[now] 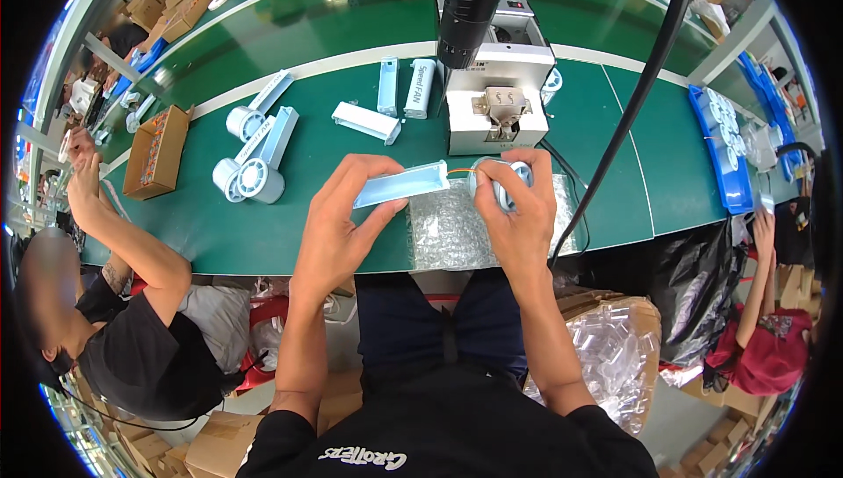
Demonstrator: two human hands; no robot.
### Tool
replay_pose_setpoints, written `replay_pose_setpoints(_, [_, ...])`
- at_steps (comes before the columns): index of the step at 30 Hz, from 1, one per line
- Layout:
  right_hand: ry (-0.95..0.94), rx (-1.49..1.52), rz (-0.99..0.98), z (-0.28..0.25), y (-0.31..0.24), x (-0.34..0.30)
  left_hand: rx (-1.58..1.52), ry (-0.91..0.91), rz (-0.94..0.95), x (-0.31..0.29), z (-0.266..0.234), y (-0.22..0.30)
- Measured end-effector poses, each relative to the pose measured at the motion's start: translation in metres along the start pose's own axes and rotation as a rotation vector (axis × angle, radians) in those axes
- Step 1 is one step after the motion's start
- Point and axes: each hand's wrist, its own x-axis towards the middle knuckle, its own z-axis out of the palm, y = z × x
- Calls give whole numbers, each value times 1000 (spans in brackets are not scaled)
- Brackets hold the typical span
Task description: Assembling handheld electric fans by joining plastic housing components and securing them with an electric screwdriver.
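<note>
My left hand (338, 210) grips a light blue handle shell (402, 184), an open trough held tilted between thumb and fingers. In my right hand (518, 223) is a round light blue fan head (524, 174), partly covered by the fingers. A thin orange-red wire (459, 170) spans the gap between shell and fan head. Both parts are held above a sheet of bubble wrap (439, 237) at the table's near edge. Farther off lie a white-blue handle shell (367, 122), an upright-lying shell (387, 83) and a handle cover with lettering (421, 89).
Beyond my right hand stands a grey bench machine (496, 118), under a black tube (465, 21). A black cable (628, 109) hangs at right. Fan assemblies (261, 181) and a cardboard box (158, 153) lie left. A blue tray (736, 197) holds fan heads. Co-workers sit both sides.
</note>
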Motion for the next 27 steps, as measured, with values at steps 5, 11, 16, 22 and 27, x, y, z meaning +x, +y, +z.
replay_pose_setpoints(5, [-28,87,24,-1,-8,-4,21,-25,3,0,4,4])
replay_pose_setpoints(11, [-145,226,6,5,-9,-19,92,-5,98,16,-1,7])
replay_pose_setpoints(16, [-257,256,56,0,-18,-29,149,-279,165,41,-9,34])
replay_pose_setpoints(22, [-383,288,70,-28,-30,15,351,-372,356,59,7,44])
replay_pose_setpoints(27, [-324,383,232,-19,-3,35,-154,-31,320,52,26,18])
